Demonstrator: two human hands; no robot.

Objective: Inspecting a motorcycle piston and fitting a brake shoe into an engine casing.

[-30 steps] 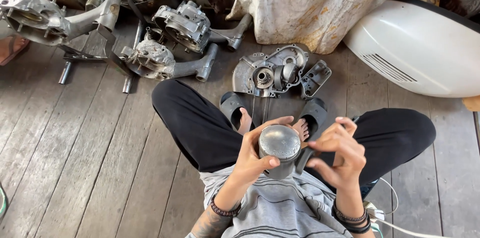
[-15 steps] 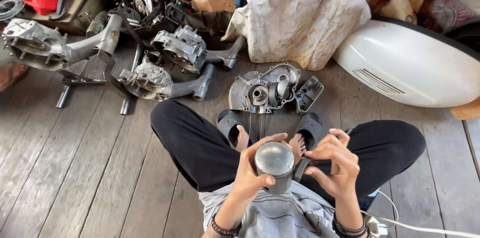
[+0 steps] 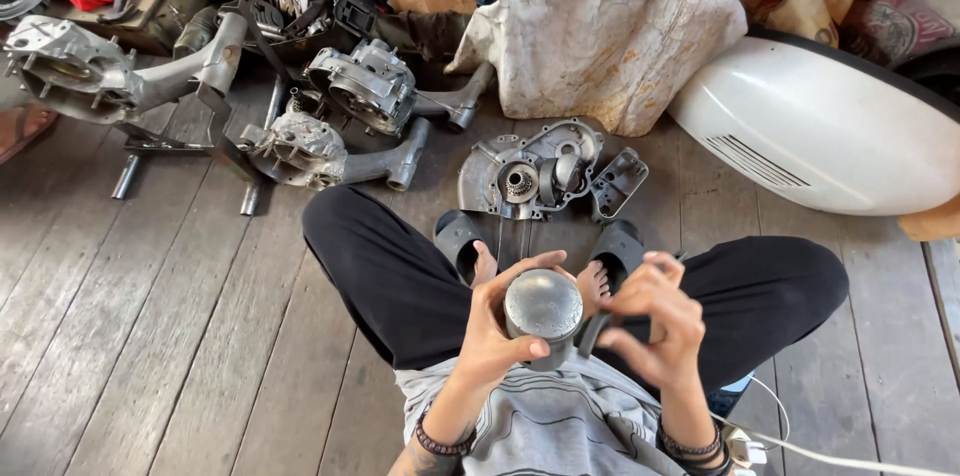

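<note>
A wooden plank floor (image 3: 150, 336) carries a white curved body panel (image 3: 820, 136) at the right, a cloth-covered block (image 3: 610, 26) and several grey engine casings (image 3: 360, 86). A flat casing plate (image 3: 540, 171) lies just beyond the person's crossed legs. Above the lap, the left hand (image 3: 495, 331) wraps its fingers around a round-topped metal piston (image 3: 543, 308). The right hand (image 3: 650, 321) touches the piston's side, fingers curled narrow.

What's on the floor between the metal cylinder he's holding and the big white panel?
In the head view, only the person's black-trousered leg lies between the metal cylinder and the white panel, plus bare floorboards.
</note>
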